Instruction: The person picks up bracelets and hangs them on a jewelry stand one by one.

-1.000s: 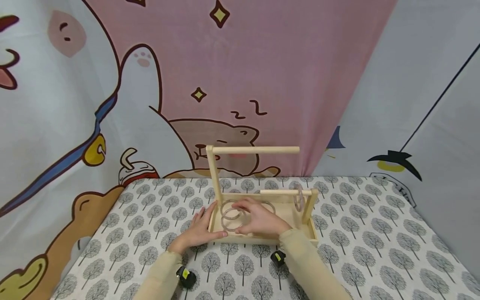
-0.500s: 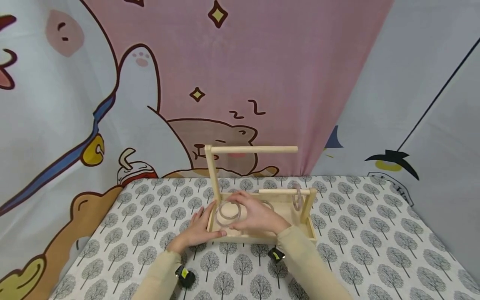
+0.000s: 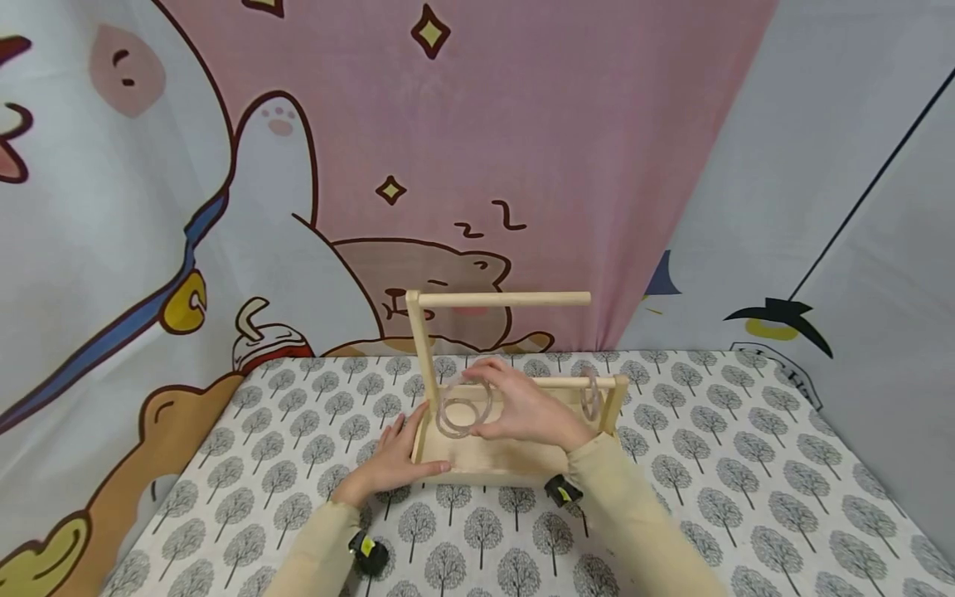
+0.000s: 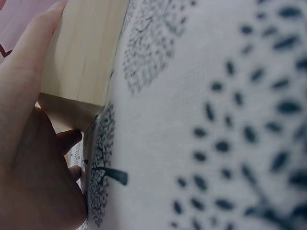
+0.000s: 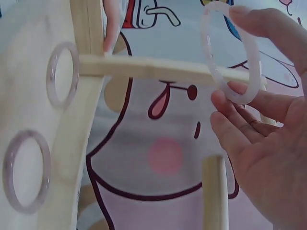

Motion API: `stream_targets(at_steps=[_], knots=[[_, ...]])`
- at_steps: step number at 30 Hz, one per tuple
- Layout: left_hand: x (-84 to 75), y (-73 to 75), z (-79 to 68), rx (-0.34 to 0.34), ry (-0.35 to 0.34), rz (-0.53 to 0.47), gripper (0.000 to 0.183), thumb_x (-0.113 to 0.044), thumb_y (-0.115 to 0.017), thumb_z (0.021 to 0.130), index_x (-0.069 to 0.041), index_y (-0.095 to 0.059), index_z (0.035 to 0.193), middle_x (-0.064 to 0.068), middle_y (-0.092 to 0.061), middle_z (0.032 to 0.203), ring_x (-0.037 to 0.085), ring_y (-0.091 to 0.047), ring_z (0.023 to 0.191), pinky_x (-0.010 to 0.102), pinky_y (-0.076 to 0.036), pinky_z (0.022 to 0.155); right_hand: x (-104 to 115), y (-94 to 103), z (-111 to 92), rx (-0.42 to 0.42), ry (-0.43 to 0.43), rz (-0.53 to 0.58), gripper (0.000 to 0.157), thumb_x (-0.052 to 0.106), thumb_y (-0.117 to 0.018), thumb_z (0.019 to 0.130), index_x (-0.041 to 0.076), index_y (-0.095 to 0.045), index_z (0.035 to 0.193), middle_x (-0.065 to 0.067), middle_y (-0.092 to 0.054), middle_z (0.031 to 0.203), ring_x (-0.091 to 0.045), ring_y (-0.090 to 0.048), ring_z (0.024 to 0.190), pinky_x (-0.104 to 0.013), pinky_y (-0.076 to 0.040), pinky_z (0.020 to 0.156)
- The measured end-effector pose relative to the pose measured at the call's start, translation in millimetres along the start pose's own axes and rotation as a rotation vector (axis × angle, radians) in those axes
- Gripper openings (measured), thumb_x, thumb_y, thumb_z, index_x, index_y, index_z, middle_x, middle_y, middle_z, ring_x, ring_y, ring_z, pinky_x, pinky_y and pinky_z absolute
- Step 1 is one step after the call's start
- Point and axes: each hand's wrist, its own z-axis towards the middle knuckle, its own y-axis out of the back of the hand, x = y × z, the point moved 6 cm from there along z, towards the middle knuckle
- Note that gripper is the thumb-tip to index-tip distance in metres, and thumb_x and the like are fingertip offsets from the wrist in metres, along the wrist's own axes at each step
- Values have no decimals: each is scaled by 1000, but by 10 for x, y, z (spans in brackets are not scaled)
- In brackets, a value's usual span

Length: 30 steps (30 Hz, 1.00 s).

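Note:
My right hand [image 3: 525, 406] pinches a pale, translucent bangle [image 5: 206, 45] between thumb and fingers. The bangle is held on edge above the left part of a light wooden stand, whose tray [image 3: 492, 473] rests on the table. Two more bangles lie in the tray: one bangle [image 5: 51, 79] near the tall post and another bangle [image 5: 7, 175] farther along. My left hand [image 3: 395, 460] grips the tray's left front corner, thumb along the front wall and fingers along the left side. A bangle [image 3: 594, 402] hangs on the stand's low bar [image 3: 555, 383].
A tall post [image 3: 421, 348] rises at the stand's left end and carries a long upper bar [image 3: 507, 298] pointing right. A shorter post [image 3: 615, 402] stands at the right end. Tree-print cloth [image 3: 716, 497] covers the table; a cartoon curtain [image 3: 567, 166] hangs behind.
My right hand has risen from low in the tray, bringing one bangle up with it. My left hand stays at the tray's corner.

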Motion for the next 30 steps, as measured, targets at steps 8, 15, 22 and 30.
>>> stream_targets(at_steps=[8, 15, 22, 30], knots=[[16, -9, 7, -3, -3, 7, 106, -56, -73, 78, -20, -11, 157, 24, -23, 154, 44, -5, 142, 68, -5, 107, -33, 206, -29, -19, -40, -79, 77, 14, -86, 69, 1, -51, 136, -12, -48, 134, -27, -54, 112, -41, -48, 93], [4, -2, -1, 2, -11, -13, 106, -55, -74, 78, -21, -11, 157, 25, -23, 154, 45, -4, 142, 70, -5, 106, -156, 386, -100, -23, -65, -95, 76, 15, -84, 69, 3, -51, 137, -10, -48, 131, -17, -55, 93, -34, -51, 82], [11, -9, -4, 10, 4, -28, 107, -54, -74, 78, -22, -10, 157, 22, -22, 155, 42, -1, 143, 68, -3, 107, -339, 449, -182, 11, -113, -138, 75, 18, -84, 70, 3, -52, 136, -14, -46, 136, -26, -56, 103, -42, -52, 85], [-11, -2, -13, -11, -20, -39, 106, -52, -75, 78, -18, -13, 156, 26, -23, 153, 46, -3, 142, 72, -5, 104, -433, 518, -280, 1, -131, -135, 78, 19, -84, 70, 0, -48, 137, -17, -46, 138, -32, -53, 115, -49, -47, 93]])
